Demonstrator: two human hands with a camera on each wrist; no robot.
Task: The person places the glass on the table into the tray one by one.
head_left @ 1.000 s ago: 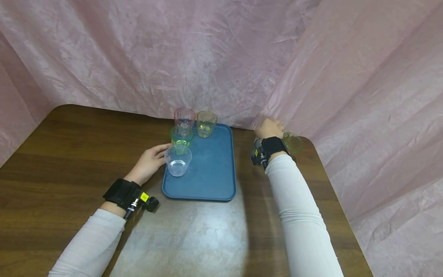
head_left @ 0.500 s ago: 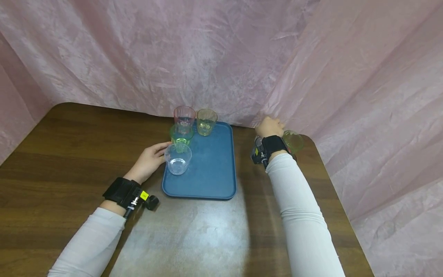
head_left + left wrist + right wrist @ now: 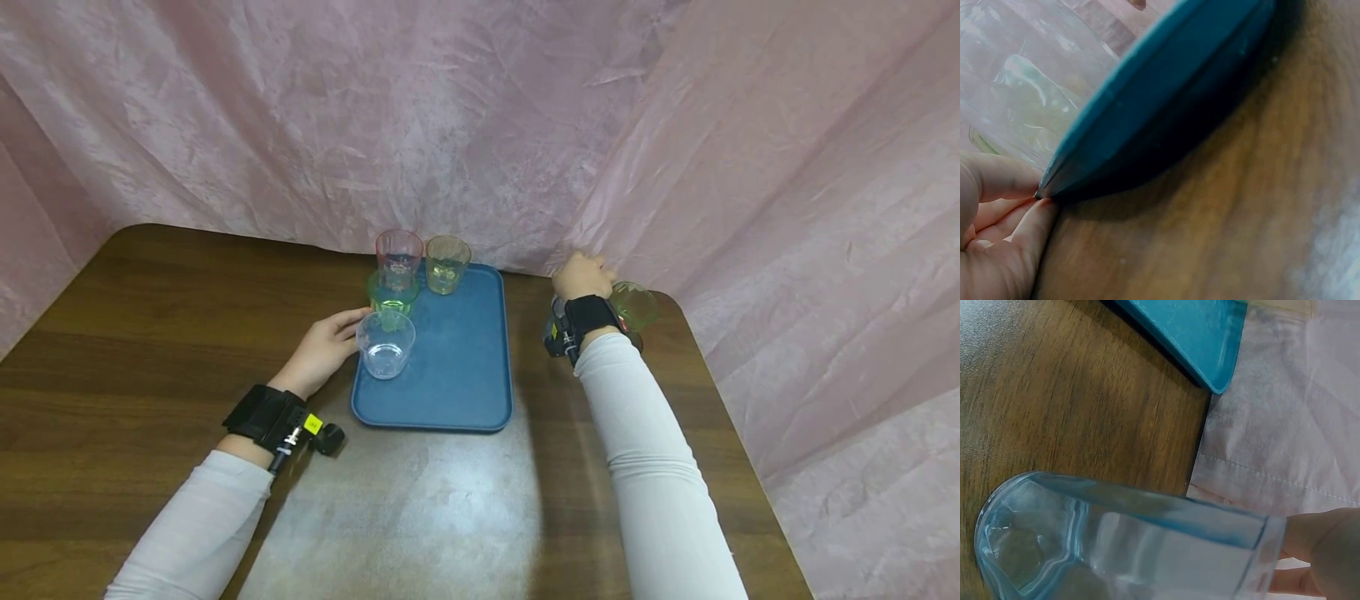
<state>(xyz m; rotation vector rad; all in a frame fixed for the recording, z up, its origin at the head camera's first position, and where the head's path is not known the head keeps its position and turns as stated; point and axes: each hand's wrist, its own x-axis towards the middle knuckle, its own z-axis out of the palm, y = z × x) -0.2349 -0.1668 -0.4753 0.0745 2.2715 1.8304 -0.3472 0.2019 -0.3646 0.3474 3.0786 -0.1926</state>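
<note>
My left hand (image 3: 324, 352) is at the left edge of the blue tray (image 3: 457, 367). Its thumb and finger pinch the tray's rim, as the left wrist view shows. Beside those fingers a clear glass (image 3: 386, 354) stands on the tray, in front of a green glass (image 3: 392, 300). Behind these are a pink glass (image 3: 398, 250) and a yellow glass (image 3: 447, 267). At the table's back right, my right hand (image 3: 581, 277) holds a pale blue see-through glass (image 3: 1129, 537) near its rim. The wrist hides most of that glass in the head view.
A yellow-green glass (image 3: 636, 307) stands just right of my right wrist, with something reddish partly hidden below it. The wooden table (image 3: 187, 333) ends at a pink curtain (image 3: 465, 125) behind. A bright light patch lies in front of the tray.
Little differs. My right hand was slightly blurred a second ago and is now still in about the same place. The left hand, tray and glasses stay put.
</note>
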